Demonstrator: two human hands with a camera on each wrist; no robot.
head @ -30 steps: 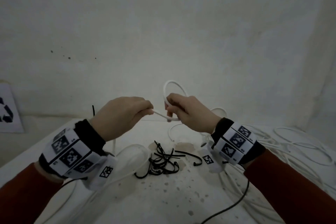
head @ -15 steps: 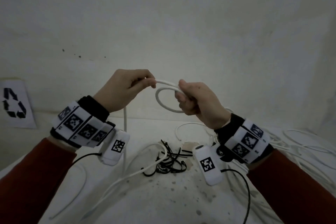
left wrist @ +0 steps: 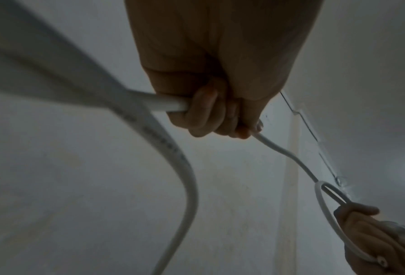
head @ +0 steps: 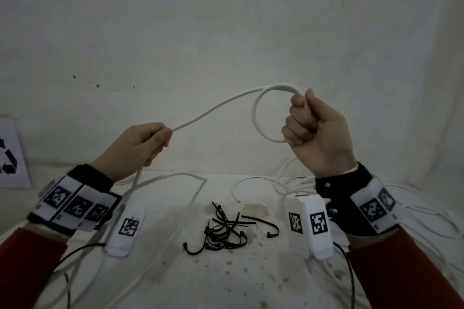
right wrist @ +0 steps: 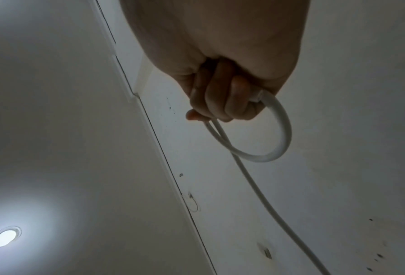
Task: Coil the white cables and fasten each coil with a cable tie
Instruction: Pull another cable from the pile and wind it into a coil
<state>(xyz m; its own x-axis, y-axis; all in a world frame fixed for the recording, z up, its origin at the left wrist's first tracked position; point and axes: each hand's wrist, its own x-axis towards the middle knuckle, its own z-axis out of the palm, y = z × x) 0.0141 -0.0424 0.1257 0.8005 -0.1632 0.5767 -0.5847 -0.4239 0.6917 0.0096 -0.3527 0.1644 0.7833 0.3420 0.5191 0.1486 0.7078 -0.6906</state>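
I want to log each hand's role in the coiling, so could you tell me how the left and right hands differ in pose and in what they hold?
The right hand is raised higher than the left hand. The right hand grips a closed loop of the white cable in its fist; the left hand holds one straight run. The cable's tail drops to the table below the left hand, not the right. Both hold the same cable, away from the black cable ties.

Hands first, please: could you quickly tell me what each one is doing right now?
Left hand: closed around the white cable.
Right hand: closed, holding the cable's small loop.
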